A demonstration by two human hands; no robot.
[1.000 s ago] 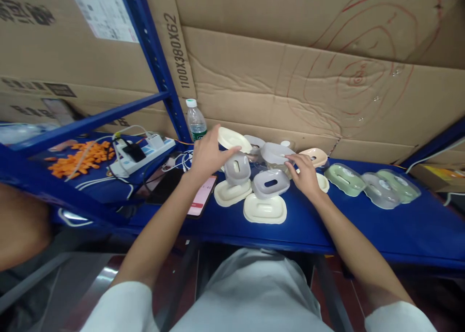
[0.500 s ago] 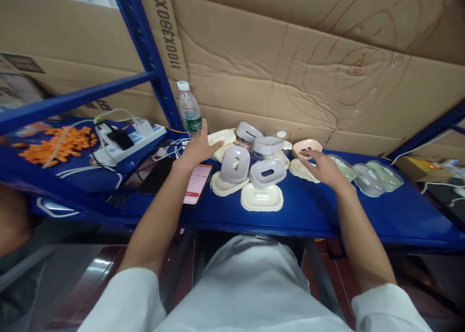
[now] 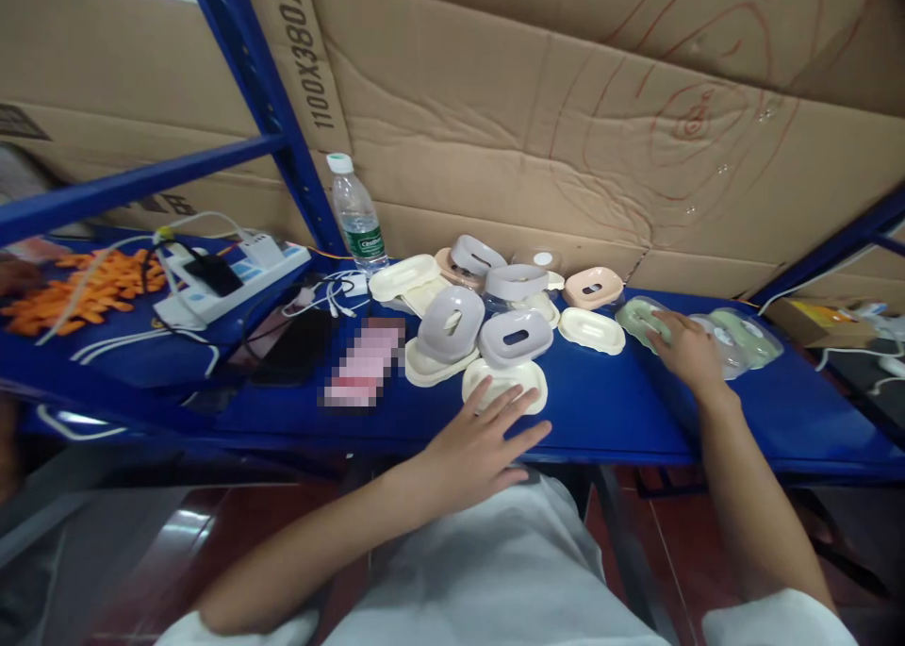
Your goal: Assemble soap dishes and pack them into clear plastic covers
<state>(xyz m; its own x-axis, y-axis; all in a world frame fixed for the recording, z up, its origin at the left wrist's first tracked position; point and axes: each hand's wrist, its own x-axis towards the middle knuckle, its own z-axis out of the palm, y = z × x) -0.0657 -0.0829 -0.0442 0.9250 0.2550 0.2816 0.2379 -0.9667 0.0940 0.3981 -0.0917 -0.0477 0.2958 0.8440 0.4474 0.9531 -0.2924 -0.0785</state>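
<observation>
My left hand point(image 3: 481, 448) is open, fingers spread, over the near edge of a cream oval tray point(image 3: 527, 382). My right hand point(image 3: 693, 349) has its fingertips and thumb on a green soap dish point(image 3: 636, 318) under clear plastic; the hand hides its right end. Lilac soap dishes with slots, such as one lilac dish point(image 3: 516, 338) and a tilted lilac dish point(image 3: 452, 321), lie piled among cream trays. A peach soap dish point(image 3: 594, 288) stands behind another cream tray point(image 3: 592, 331), left of my right hand.
A water bottle point(image 3: 359, 217) stands at the back beside a blue shelf post point(image 3: 247, 71). A blurred-out phone point(image 3: 364, 363) lies left of the dishes. Farther left are a power strip point(image 3: 233, 288), cables and orange pieces point(image 3: 89, 288). More green packs point(image 3: 749, 335) lie at right.
My left hand has come down and right from beside the bottle to the front cream tray. My right hand has moved right, from the peach dish to the green one.
</observation>
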